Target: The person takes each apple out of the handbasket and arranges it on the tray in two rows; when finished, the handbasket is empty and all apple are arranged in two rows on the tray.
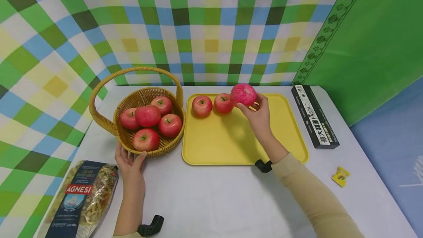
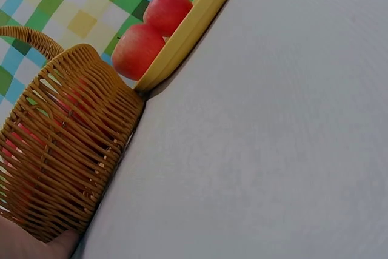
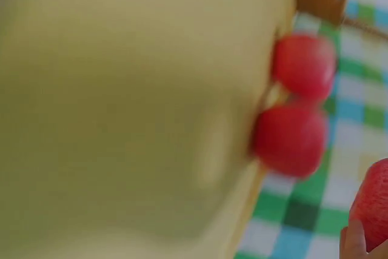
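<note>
Right now the apple (image 1: 243, 94) sits atop the right hand's (image 1: 259, 115) grip.

The left hand (image 1: 130, 162) is laid flat with its fingers straight and spread, the forearm running up from the near edge. The right arm, sleeved in beige, is stretched forward, and the right hand (image 1: 257, 115) is raised with its fingers curled in a grip.

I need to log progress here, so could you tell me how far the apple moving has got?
Two apples already lie along the far edge of the yellow tray. The right hand holds a third apple above that row, while the left hand rests against the basket. Five apples still sit in the basket.
</note>
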`<state>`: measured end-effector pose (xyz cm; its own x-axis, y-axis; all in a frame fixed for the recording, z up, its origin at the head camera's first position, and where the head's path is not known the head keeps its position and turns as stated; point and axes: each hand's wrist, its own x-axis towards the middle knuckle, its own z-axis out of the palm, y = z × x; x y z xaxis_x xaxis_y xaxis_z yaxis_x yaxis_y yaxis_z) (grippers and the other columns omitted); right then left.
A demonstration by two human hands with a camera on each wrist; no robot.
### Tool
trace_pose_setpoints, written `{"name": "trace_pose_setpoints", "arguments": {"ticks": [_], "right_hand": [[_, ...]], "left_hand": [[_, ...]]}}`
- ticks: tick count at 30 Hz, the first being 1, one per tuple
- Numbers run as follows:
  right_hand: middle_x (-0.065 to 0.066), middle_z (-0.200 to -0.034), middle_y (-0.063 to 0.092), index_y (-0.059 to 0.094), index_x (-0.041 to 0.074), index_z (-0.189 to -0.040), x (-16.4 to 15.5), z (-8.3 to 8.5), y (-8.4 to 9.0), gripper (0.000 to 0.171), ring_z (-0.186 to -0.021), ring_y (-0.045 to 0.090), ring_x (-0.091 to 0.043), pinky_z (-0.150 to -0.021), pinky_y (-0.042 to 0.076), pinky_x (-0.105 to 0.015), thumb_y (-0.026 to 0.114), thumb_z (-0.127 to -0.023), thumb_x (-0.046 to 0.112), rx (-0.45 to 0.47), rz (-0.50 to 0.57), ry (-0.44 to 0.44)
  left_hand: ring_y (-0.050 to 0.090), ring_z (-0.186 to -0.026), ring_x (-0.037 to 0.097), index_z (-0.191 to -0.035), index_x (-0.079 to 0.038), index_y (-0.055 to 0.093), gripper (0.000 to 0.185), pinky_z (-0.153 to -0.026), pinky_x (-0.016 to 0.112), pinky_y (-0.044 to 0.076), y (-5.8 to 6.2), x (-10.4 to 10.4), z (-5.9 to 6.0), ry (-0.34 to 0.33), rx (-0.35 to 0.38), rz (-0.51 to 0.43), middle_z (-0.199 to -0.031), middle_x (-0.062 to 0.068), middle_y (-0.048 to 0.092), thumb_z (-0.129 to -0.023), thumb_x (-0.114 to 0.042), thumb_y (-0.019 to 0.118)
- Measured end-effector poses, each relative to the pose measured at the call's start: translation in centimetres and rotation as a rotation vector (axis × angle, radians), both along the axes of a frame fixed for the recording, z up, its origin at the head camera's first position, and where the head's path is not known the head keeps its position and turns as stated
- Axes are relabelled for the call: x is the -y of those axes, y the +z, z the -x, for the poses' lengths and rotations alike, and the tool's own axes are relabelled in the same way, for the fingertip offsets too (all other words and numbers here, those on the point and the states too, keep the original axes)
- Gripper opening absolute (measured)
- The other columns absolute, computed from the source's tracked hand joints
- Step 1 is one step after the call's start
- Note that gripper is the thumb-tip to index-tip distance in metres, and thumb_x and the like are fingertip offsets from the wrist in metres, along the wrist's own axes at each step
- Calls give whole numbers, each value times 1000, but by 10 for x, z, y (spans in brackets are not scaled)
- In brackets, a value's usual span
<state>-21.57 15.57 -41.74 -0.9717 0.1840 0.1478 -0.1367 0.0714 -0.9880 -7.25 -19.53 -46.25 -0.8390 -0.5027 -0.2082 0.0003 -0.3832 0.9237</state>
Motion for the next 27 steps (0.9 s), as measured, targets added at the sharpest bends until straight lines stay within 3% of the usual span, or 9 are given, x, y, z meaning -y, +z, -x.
{"name": "trace_pose_setpoints", "arguments": {"ticks": [6, 14, 22, 27], "right_hand": [[-10, -134, 46, 35, 7, -140, -33, 21, -21, 78, -113, 49, -24, -90, 51, -34, 79, -81, 33, 94, -158, -88], [-16, -134, 45, 32, 5, -141, -45, 40, -39, 80, -115, 47, -30, -96, 47, -41, 77, -82, 35, 244, -258, -66], [-21, -134, 44, 28, 3, -141, -51, 47, -49, 81, -119, 44, -33, -99, 44, -43, 76, -83, 34, 312, -353, -76], [-22, -134, 43, 27, 2, -140, -53, 47, -49, 82, -120, 44, -33, -100, 43, -44, 76, -83, 33, 325, -358, -72]], "left_hand": [[16, -142, 15, -151, -34, 10, 84, -112, 37, 28, 1, -2, 2, 32, -11, -24, -159, -3, 6, -93, 1, 60], [19, -141, 16, -150, -31, 13, 81, -111, 36, 28, 2, -5, 4, 53, -36, -51, -158, -2, 11, -93, -2, 62], [16, -142, 15, -150, -32, 10, 83, -113, 35, 27, 2, -5, 3, 38, -23, -39, -159, -3, 7, -93, -6, 63], [17, -141, 15, -150, -31, 10, 82, -112, 34, 28, 3, -4, 3, 38, -30, -32, -159, -2, 8, -93, -4, 62]]}}
